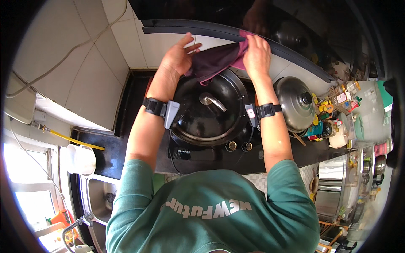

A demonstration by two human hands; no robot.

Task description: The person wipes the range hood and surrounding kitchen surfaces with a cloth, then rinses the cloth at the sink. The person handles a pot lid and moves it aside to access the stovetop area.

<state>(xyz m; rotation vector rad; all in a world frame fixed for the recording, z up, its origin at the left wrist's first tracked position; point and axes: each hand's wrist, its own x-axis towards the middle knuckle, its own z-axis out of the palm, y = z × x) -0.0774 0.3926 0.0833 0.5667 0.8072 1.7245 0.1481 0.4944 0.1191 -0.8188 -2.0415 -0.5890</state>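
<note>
A dark maroon cloth with a pink edge (218,60) hangs between my hands, above a large black wok lid with a metal handle (193,107). My right hand (258,57) grips the cloth's right end against the lower edge of a glossy black range hood (202,27). My left hand (180,55) is raised at the cloth's left end, fingers apart; one fingertip seems to touch the cloth, and I cannot tell whether it holds any of it. The lid lies over the left burner of a black gas stove (202,155).
At right stands a pot with a domed metal lid (292,104), beside seasoning bottles (338,134). Left are a white pot (81,159), a yellow gas hose (76,139) and a steel sink (99,196). The hood overhangs the stove's back.
</note>
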